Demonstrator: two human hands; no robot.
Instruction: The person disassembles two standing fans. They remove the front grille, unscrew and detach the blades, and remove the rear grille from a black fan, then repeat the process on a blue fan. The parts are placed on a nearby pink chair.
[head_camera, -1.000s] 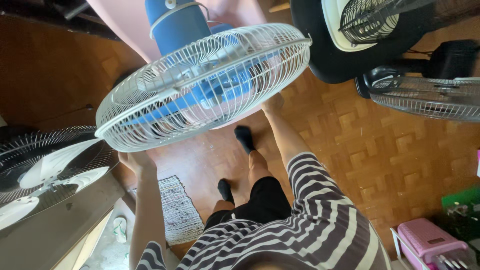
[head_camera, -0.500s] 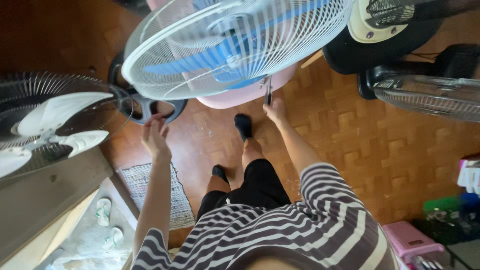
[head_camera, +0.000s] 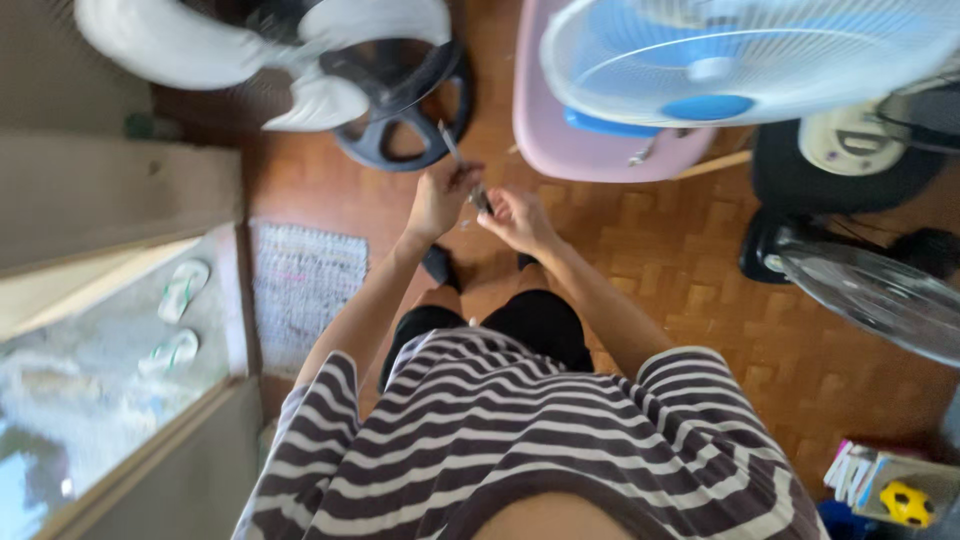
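My left hand (head_camera: 438, 198) and my right hand (head_camera: 517, 218) meet in front of me above my knees. Between them is a thin dark tool (head_camera: 462, 167) like a screwdriver. Its slim shaft sticks up past my left fingers, and its lower end sits at my right fingertips. Both hands have fingers closed on it. A fan with a white grille and blue blades (head_camera: 740, 60) rests on a pink seat (head_camera: 590, 150) just beyond my right hand.
A fan with white blades (head_camera: 300, 50) and a round black base (head_camera: 400, 130) stands at the upper left. More fans (head_camera: 880, 290) crowd the right side. A woven mat (head_camera: 305, 285) and pale sandals (head_camera: 180, 320) lie left, by a door sill. Parquet floor runs underfoot.
My view has swung down and right. My left hand came in from the side to meet my right hand on the tool. The blue-bladed fan now sits further from both hands.
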